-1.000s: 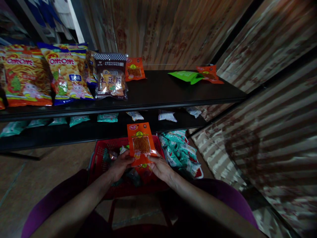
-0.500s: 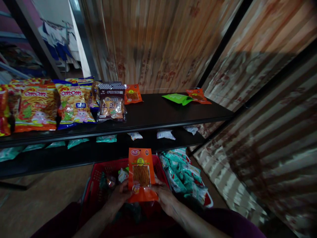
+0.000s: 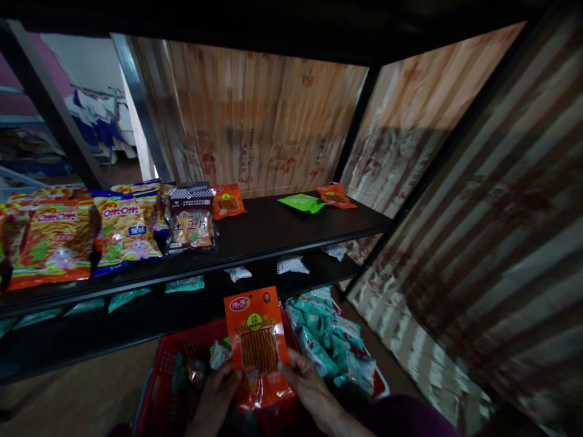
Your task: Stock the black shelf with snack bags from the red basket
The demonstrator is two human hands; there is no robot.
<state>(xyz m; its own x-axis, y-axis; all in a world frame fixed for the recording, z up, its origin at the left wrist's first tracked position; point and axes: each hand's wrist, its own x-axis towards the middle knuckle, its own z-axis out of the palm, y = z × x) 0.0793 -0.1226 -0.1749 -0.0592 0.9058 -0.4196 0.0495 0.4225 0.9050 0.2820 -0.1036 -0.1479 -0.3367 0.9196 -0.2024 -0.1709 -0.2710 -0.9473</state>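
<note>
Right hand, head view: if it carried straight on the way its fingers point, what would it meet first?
The right hand points up and leftward, its grip on the orange snack packet. Beyond that, the line probably meets the front edge of the lower black shelf above the red basket; depth is unclear.

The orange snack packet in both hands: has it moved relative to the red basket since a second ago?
Cannot tell for sure. The camera tilted up; the orange snack packet still sits upright over the red basket, held by the left hand and right hand.
</note>
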